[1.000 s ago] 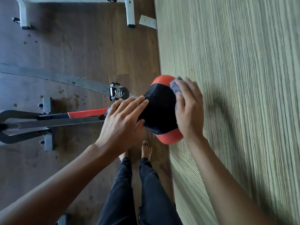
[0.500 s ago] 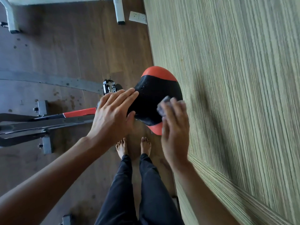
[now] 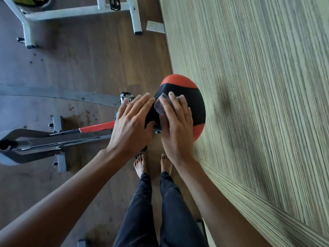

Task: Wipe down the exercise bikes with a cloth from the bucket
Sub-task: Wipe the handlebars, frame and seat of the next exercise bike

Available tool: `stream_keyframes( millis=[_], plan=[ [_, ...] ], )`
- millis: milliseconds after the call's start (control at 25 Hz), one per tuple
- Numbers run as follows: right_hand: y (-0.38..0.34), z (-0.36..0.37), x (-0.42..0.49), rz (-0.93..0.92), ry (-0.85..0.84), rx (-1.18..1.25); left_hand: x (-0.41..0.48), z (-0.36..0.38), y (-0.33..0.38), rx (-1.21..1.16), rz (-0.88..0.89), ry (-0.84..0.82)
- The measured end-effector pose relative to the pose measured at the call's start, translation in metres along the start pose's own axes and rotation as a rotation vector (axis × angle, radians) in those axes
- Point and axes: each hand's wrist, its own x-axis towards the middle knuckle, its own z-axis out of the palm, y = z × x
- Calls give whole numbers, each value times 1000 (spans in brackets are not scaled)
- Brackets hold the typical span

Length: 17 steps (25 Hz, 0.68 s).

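right hand (image 3: 175,127) slid the cloth (image 3: 159,104) inward across the saddle (image 3: 196,98).

This looks like a small gym or workout room. An exercise bike (image 3: 53,138) with a grey steel frame, a red bar and a red-and-black saddle (image 3: 179,82) stands close beside the wall (image 3: 258,86), a metal pedal (image 3: 125,97) showing next to the saddle. Further back stands a second machine on a white tube frame (image 3: 78,13), with a black-and-yellow flywheel (image 3: 32,1) at the top edge. The floor (image 3: 80,65) is dark wood-look plank, spotted and stained near the bike. The wall is clad in fine green-beige stripes, and a white double socket (image 3: 155,26) sits where it meets the floor. The person's feet (image 3: 140,164) are bare.
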Motion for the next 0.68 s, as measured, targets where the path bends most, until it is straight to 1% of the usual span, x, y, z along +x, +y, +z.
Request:
stream_keyframes(
  millis=[40, 80, 120, 200, 280, 400, 520, 680],
  plan=[
    [-3, -7, 5, 41, -33, 131, -3, -1, 9, -18, -46, 47],
    [-1, -14, 3, 66, -32, 273, -7, -1, 22, -44, -76, 99],
    [3, -23, 0, 92, -3, 381, -11, 2, 38, -79, -84, 137],
    [14, -42, 1, 163, 81, 483, -14, 12, 72, -137, -52, 135],
    [26, -53, 11, 226, 96, 494, -8, 30, 94, -118, -71, 107],
    [42, -57, 23, 260, 61, 507, 8, 48, 98, 12, -156, 91],
    [49, -50, 25, 201, 33, 468, 1, 55, 88, 87, -107, 118],
    [52, -31, 18, 90, 15, 260, -24, 47, 56, 146, -95, 173]
  ],
)
